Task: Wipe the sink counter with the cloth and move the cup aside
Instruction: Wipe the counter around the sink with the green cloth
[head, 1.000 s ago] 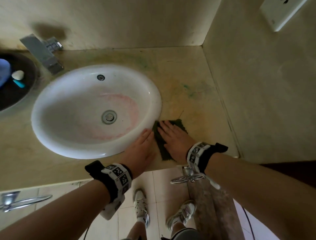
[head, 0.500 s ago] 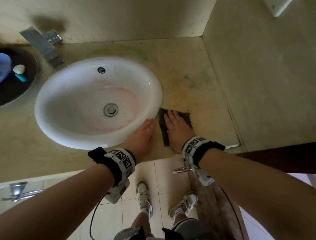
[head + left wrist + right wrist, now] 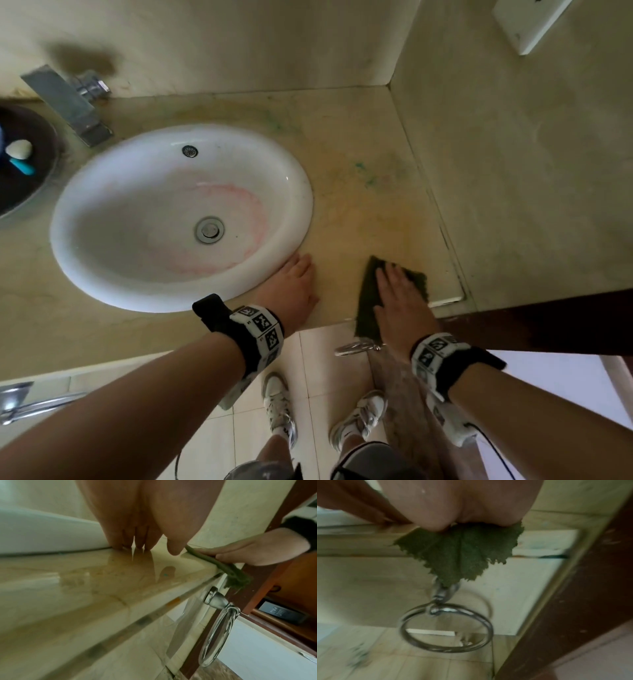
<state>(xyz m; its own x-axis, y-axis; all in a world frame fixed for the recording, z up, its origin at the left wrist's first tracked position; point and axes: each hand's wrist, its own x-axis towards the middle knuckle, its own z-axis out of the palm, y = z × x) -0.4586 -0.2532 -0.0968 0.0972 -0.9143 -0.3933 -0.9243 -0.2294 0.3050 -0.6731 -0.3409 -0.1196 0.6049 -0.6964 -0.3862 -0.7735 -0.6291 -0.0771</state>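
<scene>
Cloth (image 3: 368,294) has been dragged away from sink (image 3: 294,192) to counter (image 3: 359,137) front edge, one corner overhanging; pressed flat under R hand (image 3: 399,301), fingers straight. L hand (image 3: 294,287) kept flat beside sink rim, holding nothing. Wiping judged ongoing; cup not seen.

The counter (image 3: 359,144) lies bare from the back wall (image 3: 239,44) down past the green smears, between the sink (image 3: 294,212) and the side wall (image 3: 513,171); a hand could sweep there freely. The side wall closes that stretch on the right, the back wall at the far end. The sink rim bounds it on the left. At the near edge the left hand (image 3: 294,287) lies flat against the rim, and the right hand (image 3: 400,298) presses the cloth (image 3: 368,291) flat; a bare strip runs between them. The cloth's near corner overhangs the edge, just above a metal ring (image 3: 447,628) under the counter. The tap (image 3: 68,102) stands behind the sink, far left.
</scene>
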